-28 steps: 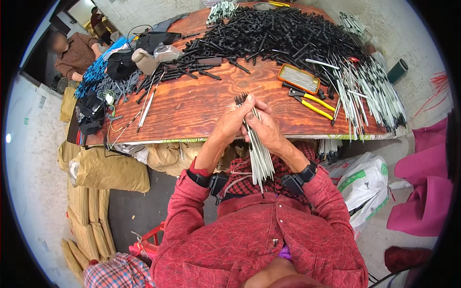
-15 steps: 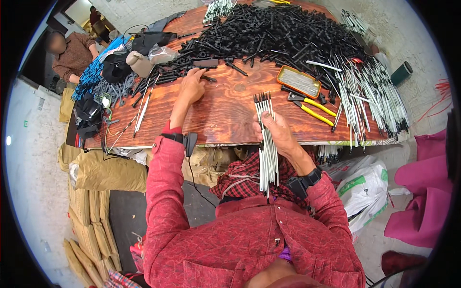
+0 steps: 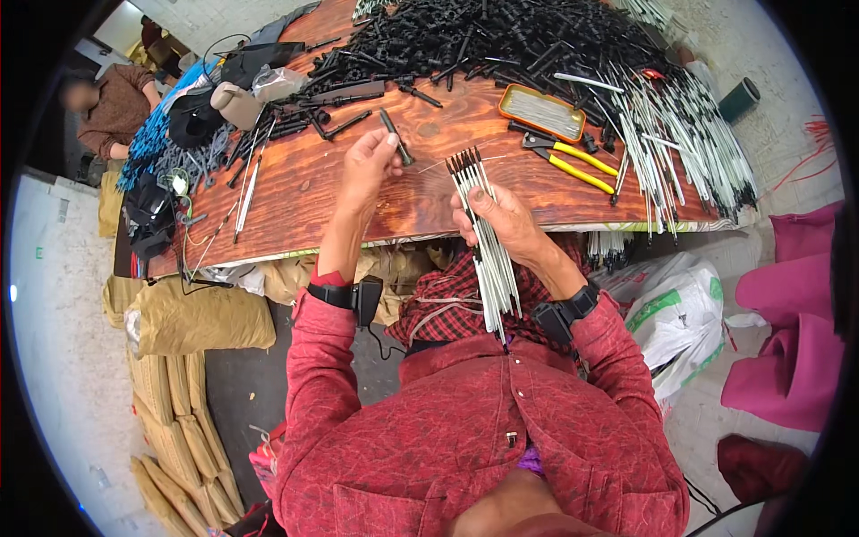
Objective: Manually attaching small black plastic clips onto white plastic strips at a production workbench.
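My left hand (image 3: 367, 170) is raised over the near side of the wooden table, its thumb and fingers pinching a dark plastic rod-shaped piece (image 3: 396, 141) with a wider lower end. To its right, my right hand (image 3: 503, 222) is closed round a bundle of thin white rods (image 3: 494, 277) with black tips. The bundle stands nearly upright, its lower ends in front of my jacket. A thin pale line, like a needle or wire, crosses behind its top; whether I hold it, I cannot tell.
A big heap of black plastic pieces (image 3: 483, 40) covers the table's far side. At the right lie an orange-rimmed tin of thin pins (image 3: 543, 112), yellow-handled pliers (image 3: 573, 166) and many white rods (image 3: 680, 152). Blue pieces (image 3: 148, 148) and a person (image 3: 116, 107) are at the far left.
My left hand has come back from the black pieces near the heap, now with one dark piece in its fingers. The bundle in my right hand has tilted slightly left at the top.
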The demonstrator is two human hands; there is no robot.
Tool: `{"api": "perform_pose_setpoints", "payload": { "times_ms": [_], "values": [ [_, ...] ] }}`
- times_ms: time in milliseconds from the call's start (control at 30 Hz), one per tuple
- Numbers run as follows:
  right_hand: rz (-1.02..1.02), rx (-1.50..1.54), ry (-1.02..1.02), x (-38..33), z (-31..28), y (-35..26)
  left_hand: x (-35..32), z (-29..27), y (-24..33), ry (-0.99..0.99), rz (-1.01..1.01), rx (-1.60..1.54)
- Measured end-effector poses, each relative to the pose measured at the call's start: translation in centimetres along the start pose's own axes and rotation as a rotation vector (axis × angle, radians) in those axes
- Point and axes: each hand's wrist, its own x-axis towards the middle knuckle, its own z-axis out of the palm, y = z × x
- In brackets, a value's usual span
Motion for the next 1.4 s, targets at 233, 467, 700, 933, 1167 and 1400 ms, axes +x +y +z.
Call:
{"api": "perform_pose_setpoints", "payload": {
  "times_ms": [233,467,700,933,1167,1400],
  "values": [
    [0.006,0.009,0.062,-0.6,-0.6,-0.1,5.7,-3.1,-2.1,0.08,0.151,0.539],
    [-0.02,0.0,0.084,-1.1,-2.7,0.5,9.7,1.4,-0.5,0.167,0.741,1.127],
    [-0.007,0.012,0.087,-2.0,-3.7,-0.4,13.7,10.9,0.8,-0.159,0.575,1.011],
    [-0.05,-0.014,0.056,-2.6,-4.6,-0.5,20.0,11.5,0.4,0.037,0.627,1.16],
    [-0.09,-0.085,0.018,-2.4,-5.1,-0.6,20.1,11.8,1.1,-0.215,0.541,1.322],
    [-0.1,-0.034,0.023,-2.3,-5.0,-0.6,21.3,5.4,1.8,0.183,0.693,0.962]
  ]
}}
